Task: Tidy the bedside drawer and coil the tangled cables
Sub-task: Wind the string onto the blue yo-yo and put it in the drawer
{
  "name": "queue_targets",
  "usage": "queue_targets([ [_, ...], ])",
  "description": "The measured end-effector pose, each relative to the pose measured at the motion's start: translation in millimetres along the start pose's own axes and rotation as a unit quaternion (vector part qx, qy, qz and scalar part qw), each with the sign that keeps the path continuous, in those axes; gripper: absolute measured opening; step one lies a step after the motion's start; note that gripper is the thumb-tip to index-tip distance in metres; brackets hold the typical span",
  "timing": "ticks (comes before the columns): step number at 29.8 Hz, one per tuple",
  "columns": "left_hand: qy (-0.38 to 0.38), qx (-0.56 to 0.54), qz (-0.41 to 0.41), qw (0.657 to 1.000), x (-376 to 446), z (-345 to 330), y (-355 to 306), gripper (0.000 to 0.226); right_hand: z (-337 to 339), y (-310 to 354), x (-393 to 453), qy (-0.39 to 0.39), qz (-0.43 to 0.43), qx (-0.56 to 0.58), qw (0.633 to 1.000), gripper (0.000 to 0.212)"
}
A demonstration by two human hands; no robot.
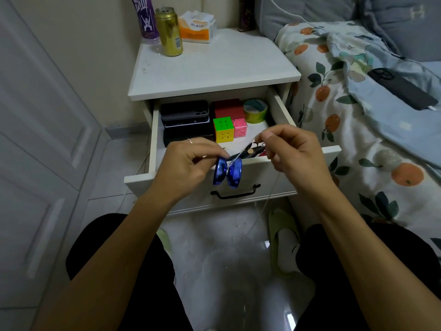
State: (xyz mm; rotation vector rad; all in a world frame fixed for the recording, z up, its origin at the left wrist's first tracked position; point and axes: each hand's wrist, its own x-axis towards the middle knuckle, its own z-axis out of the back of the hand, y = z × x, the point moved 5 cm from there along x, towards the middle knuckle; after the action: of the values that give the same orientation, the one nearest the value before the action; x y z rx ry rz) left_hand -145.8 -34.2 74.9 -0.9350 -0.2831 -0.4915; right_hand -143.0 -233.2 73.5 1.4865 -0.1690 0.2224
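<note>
White tiles cover the floor (214, 247) of a bedroom, and a white nightstand (214, 68) stands beside a bed (358, 115) with an orange-print blanket. On the back left corner of the nightstand top stand a purple bottle (145, 17) and a gold can (170, 32), with a pack of tissues (196, 26) just beside them. A black phone (402, 89) lies on the bed.

The drawer (238, 177) is pulled out. At its back left sit dark phone cases (186, 118). In the middle are a red box (228, 107), a puzzle cube (223, 129) with green on top and a small pink cube (239, 127). A roll of tape (254, 111) sits at the back right corner.

Over the front edge of the drawer, the left hand (188, 163) pinches a blue yo-yo (228, 172) with curled fingers; a ring shows on one finger. The right hand (288, 149) pinches the white string (243, 151) between thumb and finger, up and to the right of the yo-yo. The string runs from the yo-yo's middle groove to that hand, and more of it hangs down to the floor.

Something dark lies at the front of the drawer behind the hands; I cannot tell what it is. A green slipper (284, 244) sits on the floor.
</note>
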Motion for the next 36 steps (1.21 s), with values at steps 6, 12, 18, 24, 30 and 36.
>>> queue_targets([
  [6,-0.057,-0.105,0.025,0.993,1.3,-3.3,-5.4,0.029,-6.5,-31.2,4.4,0.024,-0.101,-0.089,0.991,0.018],
  [12,-0.166,-0.102,0.092,0.976,7.9,4.4,7.9,0.031,-24.7,-27.5,-20.7,0.200,-0.049,-0.217,0.954,0.016],
  [18,-0.091,0.010,0.031,0.995,3.6,1.6,3.9,0.025,-19.3,1.5,-17.4,0.119,0.046,-0.145,0.981,0.012],
  [24,-0.042,-0.055,0.020,0.997,-1.8,-6.2,-1.9,0.026,-13.0,-20.6,4.7,0.073,-0.064,-0.128,0.987,0.013],
  [30,-0.140,-0.074,0.096,0.983,5.0,5.8,9.5,0.027,-26.5,-28.1,-13.1,0.237,-0.071,-0.203,0.947,0.022],
  [36,-0.064,0.020,0.020,0.998,2.4,0.2,2.8,0.025,-25.8,-4.1,-13.7,0.216,-0.028,-0.089,0.972,0.014],
])
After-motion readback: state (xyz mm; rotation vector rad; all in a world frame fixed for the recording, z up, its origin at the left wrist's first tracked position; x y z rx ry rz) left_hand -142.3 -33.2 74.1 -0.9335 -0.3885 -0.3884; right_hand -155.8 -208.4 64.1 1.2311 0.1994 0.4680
